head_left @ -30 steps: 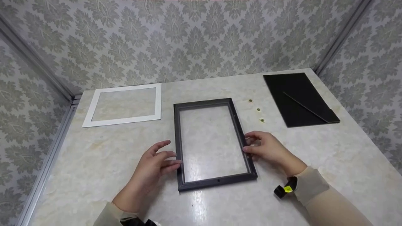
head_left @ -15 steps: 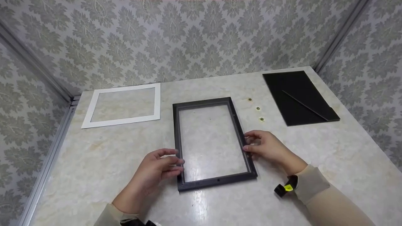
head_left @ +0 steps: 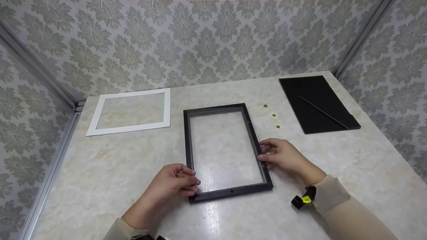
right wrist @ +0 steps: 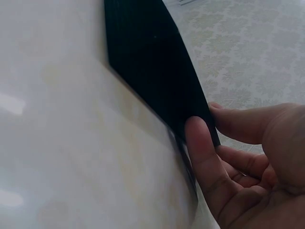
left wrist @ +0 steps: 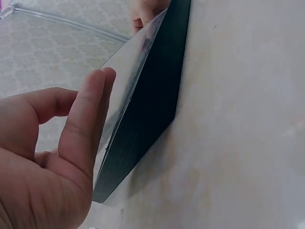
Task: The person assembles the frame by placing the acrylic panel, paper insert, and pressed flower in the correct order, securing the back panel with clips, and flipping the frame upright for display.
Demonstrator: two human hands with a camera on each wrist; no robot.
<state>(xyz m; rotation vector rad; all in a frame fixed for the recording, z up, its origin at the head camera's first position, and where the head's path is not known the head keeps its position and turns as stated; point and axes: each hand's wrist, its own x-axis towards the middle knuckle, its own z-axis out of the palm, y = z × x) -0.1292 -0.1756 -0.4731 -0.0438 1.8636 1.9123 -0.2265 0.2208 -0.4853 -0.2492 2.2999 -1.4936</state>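
Observation:
A dark picture frame with a clear pane lies upright-oriented in the middle of the table in the head view. My right hand pinches its right side, thumb on top. In the right wrist view, the right hand's fingertip presses the frame's dark outer side. My left hand is at the lower left corner, with its fingertips over the frame's inner edge. The left wrist view shows the left hand's fingers nearly straight beside the pane, along the frame's dark side.
A white mat with a rectangular opening lies at the back left. At the back right is a black backing board with a thin slanting strip across it. Three small round brownish bits lie between frame and board on the marbled table.
My left hand has moved down the frame's left side to the lower corner, its fingers now reaching farther over the edge. The right hand and the frame stay in place.

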